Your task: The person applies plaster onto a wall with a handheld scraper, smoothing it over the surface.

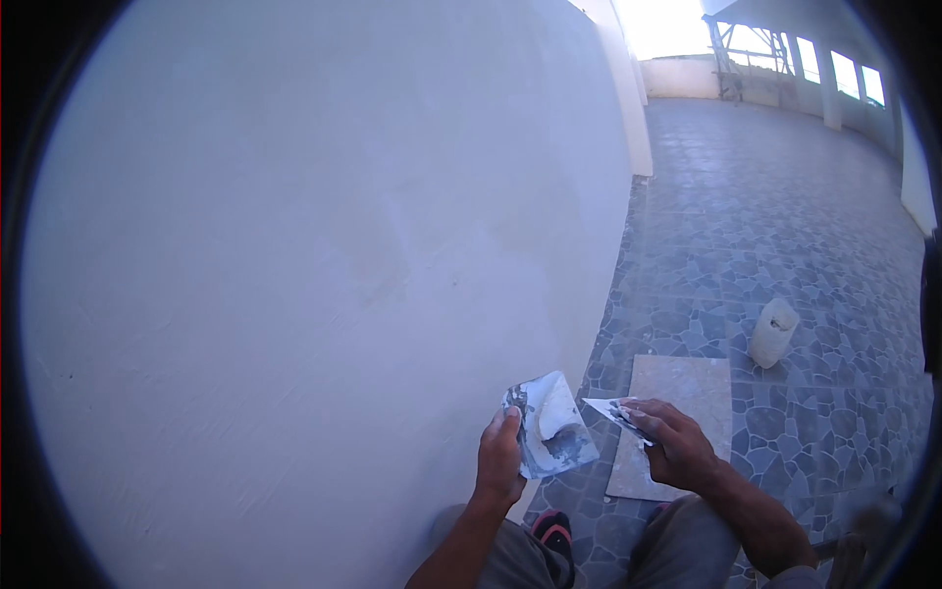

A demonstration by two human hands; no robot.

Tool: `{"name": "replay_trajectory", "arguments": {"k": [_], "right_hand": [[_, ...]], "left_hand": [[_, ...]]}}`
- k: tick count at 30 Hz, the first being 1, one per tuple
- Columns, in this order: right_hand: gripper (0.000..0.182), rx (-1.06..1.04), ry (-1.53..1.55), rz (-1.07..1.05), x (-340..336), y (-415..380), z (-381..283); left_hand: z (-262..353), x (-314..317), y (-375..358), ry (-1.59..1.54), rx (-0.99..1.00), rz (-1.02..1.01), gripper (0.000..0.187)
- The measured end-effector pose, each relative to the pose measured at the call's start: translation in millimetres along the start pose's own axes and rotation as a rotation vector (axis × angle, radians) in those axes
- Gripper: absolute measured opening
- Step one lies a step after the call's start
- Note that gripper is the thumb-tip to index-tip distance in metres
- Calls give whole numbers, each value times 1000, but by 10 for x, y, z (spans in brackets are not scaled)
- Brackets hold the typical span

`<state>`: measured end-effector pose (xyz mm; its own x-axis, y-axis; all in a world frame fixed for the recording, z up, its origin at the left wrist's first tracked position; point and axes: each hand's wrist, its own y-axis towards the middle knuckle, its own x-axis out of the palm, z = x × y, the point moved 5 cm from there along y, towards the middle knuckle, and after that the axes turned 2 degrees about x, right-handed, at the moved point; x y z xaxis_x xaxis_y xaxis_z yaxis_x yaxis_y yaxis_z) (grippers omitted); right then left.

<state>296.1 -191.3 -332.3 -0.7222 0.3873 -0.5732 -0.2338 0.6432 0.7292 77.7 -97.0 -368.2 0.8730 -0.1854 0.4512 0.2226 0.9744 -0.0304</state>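
A: Hands first. Left hand [500,456], lower centre of frame, fingers curled under and thumb pressed on top of a putty blade [549,424], broad, held flat and face-up, tilted a little toward the camera. Pale filler [561,417] heaped on it, grey smears round the edges. Held level so the load stays put, looks like.

B: Right?

A: Right hand [679,444], just right of that, fingers closed round a smaller scraper [610,408], tip aimed left at the broad blade. Tips near, not clearly touching. Angled in as if for scooping off the pile; judgement only.

B: Fingers spread anywhere?

A: No. Both hands gripping, none splayed.

B: Surroundings?

A: White plastered wall [324,255] filling left and centre, smooth, faint patchy tone. Both blades held close beside its lower edge. Beige tile slab [677,412] lying flat on blue patterned floor [775,216] under right hand, well below. White plastic container [772,332] standing right of centre, apart from slab. Knees in grey trousers and a red-black shoe [554,530] at bottom edge. Bright opening with scaffold frame, upper right.
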Motion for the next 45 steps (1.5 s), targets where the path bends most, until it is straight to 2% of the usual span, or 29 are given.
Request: {"name": "replay_trajectory", "arguments": {"k": [19,28,34,43,45], "right_hand": [[48,-12,-7,21,-46,6,-23],[56,-14,7,-7,-49,16,-17],[56,82,-12,-17,3,35,42],[40,180,-64,46,44,60,72],[39,146,-83,72,29,57,20]], "left_hand": [[25,16,-19,3,18,20,34],[42,50,-33,-44,44,-3,33],[75,52,-52,-41,23,6,34],[88,25,-58,-27,70,13,38],[59,15,-61,-40,56,36,40]]}}
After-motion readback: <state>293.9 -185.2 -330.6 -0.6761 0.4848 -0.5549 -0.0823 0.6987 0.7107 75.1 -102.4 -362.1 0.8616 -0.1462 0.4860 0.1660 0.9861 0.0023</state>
